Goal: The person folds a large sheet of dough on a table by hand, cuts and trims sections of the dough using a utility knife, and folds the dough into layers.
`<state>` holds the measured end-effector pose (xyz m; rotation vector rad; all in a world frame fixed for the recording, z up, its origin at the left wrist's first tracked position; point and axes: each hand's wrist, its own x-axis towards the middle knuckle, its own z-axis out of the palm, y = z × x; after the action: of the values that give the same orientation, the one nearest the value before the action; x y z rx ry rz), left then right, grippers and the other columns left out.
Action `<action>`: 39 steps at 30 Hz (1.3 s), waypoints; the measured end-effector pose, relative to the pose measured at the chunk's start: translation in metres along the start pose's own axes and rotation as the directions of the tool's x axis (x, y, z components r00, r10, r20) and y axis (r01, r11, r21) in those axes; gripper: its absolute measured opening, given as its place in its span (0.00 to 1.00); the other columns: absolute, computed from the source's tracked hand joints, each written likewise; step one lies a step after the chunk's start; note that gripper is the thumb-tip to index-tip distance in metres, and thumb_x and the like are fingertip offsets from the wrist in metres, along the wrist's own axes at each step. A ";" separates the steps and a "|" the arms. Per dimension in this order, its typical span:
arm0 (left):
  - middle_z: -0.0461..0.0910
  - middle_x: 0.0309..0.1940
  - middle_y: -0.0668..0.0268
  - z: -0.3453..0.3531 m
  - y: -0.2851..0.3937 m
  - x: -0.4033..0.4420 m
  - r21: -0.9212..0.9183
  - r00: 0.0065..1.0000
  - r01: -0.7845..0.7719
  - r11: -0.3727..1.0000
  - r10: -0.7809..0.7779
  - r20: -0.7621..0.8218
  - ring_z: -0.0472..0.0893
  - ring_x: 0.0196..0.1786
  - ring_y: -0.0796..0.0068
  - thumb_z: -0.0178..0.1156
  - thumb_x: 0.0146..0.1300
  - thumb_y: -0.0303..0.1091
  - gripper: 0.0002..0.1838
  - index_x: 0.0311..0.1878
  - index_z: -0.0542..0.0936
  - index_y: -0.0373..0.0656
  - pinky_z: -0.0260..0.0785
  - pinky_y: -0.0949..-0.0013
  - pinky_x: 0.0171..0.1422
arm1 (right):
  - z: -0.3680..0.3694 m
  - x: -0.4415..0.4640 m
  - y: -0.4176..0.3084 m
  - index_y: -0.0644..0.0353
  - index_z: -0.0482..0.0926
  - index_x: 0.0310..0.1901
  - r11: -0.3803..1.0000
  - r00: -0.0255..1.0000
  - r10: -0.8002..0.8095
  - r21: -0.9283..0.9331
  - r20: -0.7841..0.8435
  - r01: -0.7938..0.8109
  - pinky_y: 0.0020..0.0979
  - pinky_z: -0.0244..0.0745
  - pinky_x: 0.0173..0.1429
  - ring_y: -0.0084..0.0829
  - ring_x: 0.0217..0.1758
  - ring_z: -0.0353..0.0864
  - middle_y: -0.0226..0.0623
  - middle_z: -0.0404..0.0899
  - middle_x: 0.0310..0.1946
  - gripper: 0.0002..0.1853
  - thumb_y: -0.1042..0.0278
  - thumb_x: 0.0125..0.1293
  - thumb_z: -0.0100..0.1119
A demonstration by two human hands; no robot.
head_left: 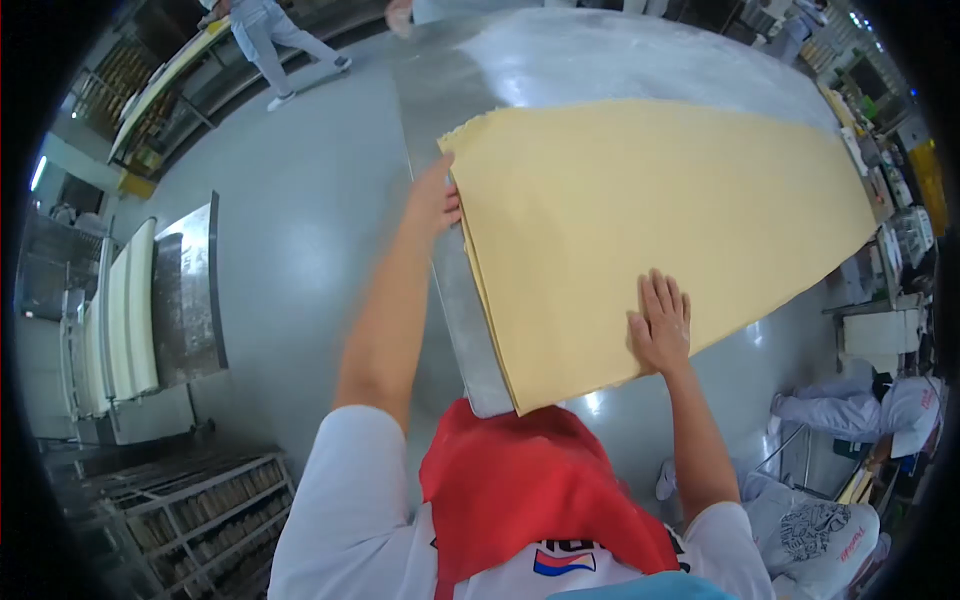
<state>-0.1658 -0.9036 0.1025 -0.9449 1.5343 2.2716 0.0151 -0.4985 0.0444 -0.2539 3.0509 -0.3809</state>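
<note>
A wide, pale yellow stack of dough sheets [640,210] lies across the metal table [465,330], its layers showing along the left side. My left hand [436,198] is at the upper part of that left side, its fingers against the layered edge and apart from one another. Flat on the top sheet, near the front edge, rests my right hand [662,325] with its fingers stretched out. The underside of the stack is hidden.
A rack of long trays [210,530] stands at the lower left. Further left, pale sheets [130,310] hang beside a metal plate [190,290]. Other people [815,530] are at the lower right, and one walks [265,35] at the upper left. Shelving lines the right.
</note>
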 end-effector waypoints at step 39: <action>0.74 0.62 0.45 0.021 -0.175 -0.184 0.191 0.974 -0.073 0.979 0.112 -0.198 0.75 0.62 0.55 0.56 0.69 0.68 0.52 0.81 0.54 0.37 0.65 0.51 0.69 | -0.025 0.004 0.061 0.54 0.68 0.74 0.875 0.921 -0.389 0.315 0.006 0.367 0.55 0.36 0.86 0.49 0.85 0.48 0.44 0.55 0.81 0.35 0.48 0.69 0.59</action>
<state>0.0589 -0.7836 0.0939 -1.1081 1.8753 2.1000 -0.0002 -0.4348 0.0535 -0.8300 2.8019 -0.8412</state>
